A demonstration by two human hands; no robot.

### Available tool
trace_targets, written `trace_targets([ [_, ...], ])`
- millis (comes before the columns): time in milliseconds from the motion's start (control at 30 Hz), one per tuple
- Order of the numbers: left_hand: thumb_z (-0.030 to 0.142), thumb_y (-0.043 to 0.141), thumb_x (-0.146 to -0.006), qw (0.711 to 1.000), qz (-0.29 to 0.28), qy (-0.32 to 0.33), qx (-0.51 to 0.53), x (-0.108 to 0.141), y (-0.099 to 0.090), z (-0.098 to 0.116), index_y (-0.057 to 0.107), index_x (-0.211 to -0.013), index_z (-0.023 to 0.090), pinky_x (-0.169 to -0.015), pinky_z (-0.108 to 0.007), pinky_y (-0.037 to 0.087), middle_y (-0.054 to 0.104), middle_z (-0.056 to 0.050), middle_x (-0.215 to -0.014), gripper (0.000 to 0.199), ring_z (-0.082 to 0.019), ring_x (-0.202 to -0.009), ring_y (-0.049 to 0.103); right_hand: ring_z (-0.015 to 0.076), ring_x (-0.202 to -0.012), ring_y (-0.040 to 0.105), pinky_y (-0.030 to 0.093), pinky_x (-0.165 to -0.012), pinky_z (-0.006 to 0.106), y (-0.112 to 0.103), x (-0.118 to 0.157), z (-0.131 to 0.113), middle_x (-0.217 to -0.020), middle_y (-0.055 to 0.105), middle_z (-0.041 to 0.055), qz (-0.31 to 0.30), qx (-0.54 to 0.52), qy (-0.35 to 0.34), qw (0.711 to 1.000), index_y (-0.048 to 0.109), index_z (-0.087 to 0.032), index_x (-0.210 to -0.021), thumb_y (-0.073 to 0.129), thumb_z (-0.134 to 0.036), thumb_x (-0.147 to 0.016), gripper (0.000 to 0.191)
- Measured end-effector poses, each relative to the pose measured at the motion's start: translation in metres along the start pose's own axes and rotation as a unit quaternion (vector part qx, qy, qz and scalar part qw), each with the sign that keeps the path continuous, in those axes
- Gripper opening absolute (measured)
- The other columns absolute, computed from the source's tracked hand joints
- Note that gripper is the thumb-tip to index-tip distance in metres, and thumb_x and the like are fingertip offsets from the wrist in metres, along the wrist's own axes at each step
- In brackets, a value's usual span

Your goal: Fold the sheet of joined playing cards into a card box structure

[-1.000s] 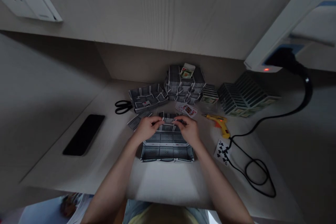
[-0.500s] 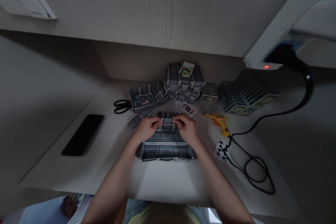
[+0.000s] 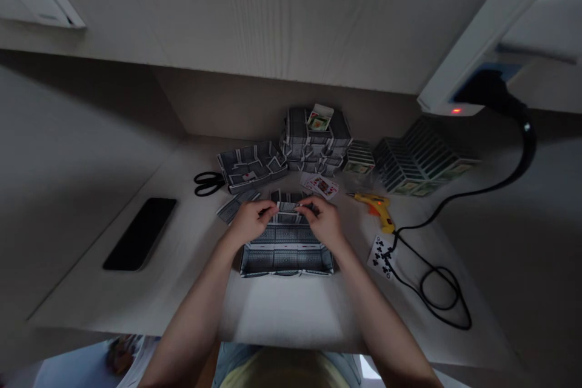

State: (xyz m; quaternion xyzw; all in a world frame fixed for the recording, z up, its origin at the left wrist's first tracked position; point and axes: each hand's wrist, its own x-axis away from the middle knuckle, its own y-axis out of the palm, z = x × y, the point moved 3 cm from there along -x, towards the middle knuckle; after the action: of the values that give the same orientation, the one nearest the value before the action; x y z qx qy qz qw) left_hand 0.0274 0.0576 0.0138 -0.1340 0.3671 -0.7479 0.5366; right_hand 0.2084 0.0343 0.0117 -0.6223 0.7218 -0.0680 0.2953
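Note:
A small folded card piece (image 3: 288,207) spans between my two hands, over the far part of an open box (image 3: 287,259) made of grey patterned playing cards. My left hand (image 3: 251,220) pinches the piece at its left end with thumb and index finger. At its right end, the fingertips of my right hand (image 3: 322,222) are closed on it. More grey card panels (image 3: 279,196) stand just beyond the fingers. The box's long front compartment faces me, and its inside is bare.
Scissors (image 3: 208,183), a card tray (image 3: 252,168) and stacked card cases (image 3: 316,139) lie behind. A yellow glue gun (image 3: 377,207) with black cable, a club card (image 3: 381,256) and card packs (image 3: 414,160) sit right. A phone (image 3: 140,234) lies left; face cards (image 3: 322,185) are beyond my hands.
The whole view has shifted slightly, so things appear a little further left and up. Both hands keep hold of the card piece, which looks slightly more tilted.

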Motion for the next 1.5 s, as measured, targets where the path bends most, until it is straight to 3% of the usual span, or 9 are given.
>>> trace_targets([
  [333,0.033,0.048,-0.079,0.999,0.035,0.009,0.009,0.001,0.0,0.0,0.066,-0.084,0.018,-0.058,-0.019,0.041,0.068,0.0,-0.077,0.024,-0.012,-0.065,0.059,0.0117,-0.051,0.052,0.039,-0.049,0.021,0.0,0.001,-0.002,-0.061,0.062,-0.0015,-0.007,0.006,0.002,1.0,0.063,-0.019,-0.072,0.057,-0.033,-0.072,0.014],
  [500,0.032,0.049,-0.079,1.0,0.022,0.015,0.005,0.001,0.0,-0.002,0.066,-0.081,0.018,-0.059,-0.02,0.042,0.068,0.0,-0.077,0.022,-0.012,-0.067,0.06,0.0144,-0.074,0.06,0.045,-0.067,0.025,0.001,0.001,-0.009,-0.079,0.066,0.0019,-0.029,-0.033,-0.053,0.998,0.066,-0.022,-0.086,0.051,-0.023,-0.077,0.018],
  [600,0.032,0.049,-0.079,1.0,0.006,0.019,-0.008,0.001,0.0,-0.001,0.066,-0.08,0.018,-0.061,-0.02,0.041,0.068,0.0,-0.076,0.022,-0.012,-0.067,0.06,0.0148,-0.078,0.059,0.046,-0.072,0.027,0.0,0.001,-0.011,-0.081,0.066,0.0023,-0.029,-0.022,-0.069,0.997,0.066,-0.023,-0.088,0.049,-0.02,-0.078,0.02],
  [1100,0.03,0.047,-0.08,1.0,0.023,0.016,-0.012,0.002,0.0,0.003,0.065,-0.084,0.02,-0.06,-0.02,0.042,0.069,0.0,-0.078,0.021,-0.012,-0.069,0.06,0.0138,-0.06,0.058,0.043,-0.055,0.022,0.0,0.003,-0.003,-0.07,0.066,0.0007,-0.038,0.036,-0.014,0.999,0.065,-0.021,-0.077,0.054,-0.03,-0.075,0.014],
  [1333,0.031,0.048,-0.079,1.0,0.012,0.019,0.001,0.002,0.001,0.002,0.066,-0.081,0.02,-0.062,-0.021,0.042,0.069,0.0,-0.079,0.021,-0.013,-0.07,0.06,0.0165,-0.081,0.062,0.047,-0.074,0.029,0.005,0.005,-0.003,-0.086,0.068,0.0032,-0.041,0.014,-0.054,0.998,0.066,-0.022,-0.087,0.05,-0.02,-0.078,0.018],
  [1500,0.031,0.046,-0.08,1.0,-0.004,0.014,-0.013,0.001,0.0,0.003,0.065,-0.078,0.021,-0.062,-0.02,0.041,0.067,0.001,-0.074,0.022,-0.012,-0.067,0.059,0.0157,-0.083,0.062,0.048,-0.075,0.029,0.003,0.005,-0.009,-0.09,0.068,0.0024,-0.058,0.003,-0.079,0.995,0.064,-0.026,-0.098,0.05,-0.017,-0.078,0.027],
])
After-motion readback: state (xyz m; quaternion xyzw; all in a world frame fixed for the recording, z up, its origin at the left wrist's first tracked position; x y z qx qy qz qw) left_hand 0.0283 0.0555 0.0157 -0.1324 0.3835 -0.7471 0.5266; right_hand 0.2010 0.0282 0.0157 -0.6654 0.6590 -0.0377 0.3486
